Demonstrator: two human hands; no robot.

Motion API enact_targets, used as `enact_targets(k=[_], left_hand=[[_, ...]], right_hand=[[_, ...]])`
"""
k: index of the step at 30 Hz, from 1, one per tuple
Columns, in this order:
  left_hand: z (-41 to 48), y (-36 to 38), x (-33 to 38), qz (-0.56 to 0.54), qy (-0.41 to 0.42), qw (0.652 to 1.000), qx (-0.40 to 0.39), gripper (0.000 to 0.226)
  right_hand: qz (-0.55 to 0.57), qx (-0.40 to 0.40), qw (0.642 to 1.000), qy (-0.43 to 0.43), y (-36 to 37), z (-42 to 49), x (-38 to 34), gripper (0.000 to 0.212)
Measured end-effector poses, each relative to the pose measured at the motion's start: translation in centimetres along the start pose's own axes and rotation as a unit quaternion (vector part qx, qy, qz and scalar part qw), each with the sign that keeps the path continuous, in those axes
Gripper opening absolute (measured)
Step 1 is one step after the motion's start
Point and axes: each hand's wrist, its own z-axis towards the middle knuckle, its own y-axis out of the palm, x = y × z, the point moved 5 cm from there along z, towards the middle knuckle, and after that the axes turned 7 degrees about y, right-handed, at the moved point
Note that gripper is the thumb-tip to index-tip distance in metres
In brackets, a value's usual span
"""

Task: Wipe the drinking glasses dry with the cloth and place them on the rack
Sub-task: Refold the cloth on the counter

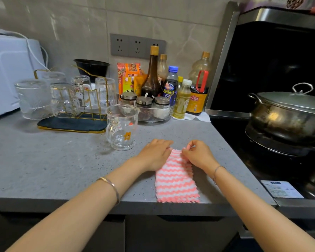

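Observation:
A pink-and-white striped cloth point(175, 179) lies folded flat on the grey counter near its front edge. My left hand point(155, 154) rests on the cloth's far left corner, fingers together. My right hand point(196, 153) pinches the far right corner. A clear drinking glass with orange flower prints point(121, 127) stands upright just left of my hands. Behind it stands the gold wire rack point(91, 113) on a dark tray point(71, 124), with several glasses upside down on it. One ribbed glass point(33, 99) sits inverted at the rack's left end.
Sauce and oil bottles point(171, 84) and a clear dish of spice jars point(153, 110) crowd the back wall. A stove with a lidded steel pot point(287, 115) lies to the right. A white appliance point(9, 73) stands far left, a black bowl point(92, 67) behind the rack.

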Motion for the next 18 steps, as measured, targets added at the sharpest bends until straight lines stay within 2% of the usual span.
enact_targets(k=[6,11,13,16,18], left_hand=[[1.9,-0.2,-0.9,0.022,-0.024,0.999,-0.003,0.033],[2.0,-0.6,-1.8,-0.047,-0.052,0.995,0.069,0.025],[1.7,-0.7,-1.7,-0.046,-0.055,0.992,0.100,0.027],[0.7,-1.0,-0.8,-0.039,-0.002,0.987,0.153,0.024],[0.0,-0.9,-0.1,-0.028,0.046,0.989,0.136,0.016]], right_hand=[[0.051,-0.015,0.998,0.023,-0.5,0.6,0.9,0.026],[0.083,-0.041,0.995,0.046,-0.3,0.5,0.6,0.020],[0.089,-0.062,0.991,0.074,-0.7,0.0,0.3,0.030],[0.031,-0.113,0.991,0.068,-0.8,-0.8,-0.1,0.045],[0.024,-0.127,0.990,0.062,-0.6,-1.1,-0.2,0.040]])
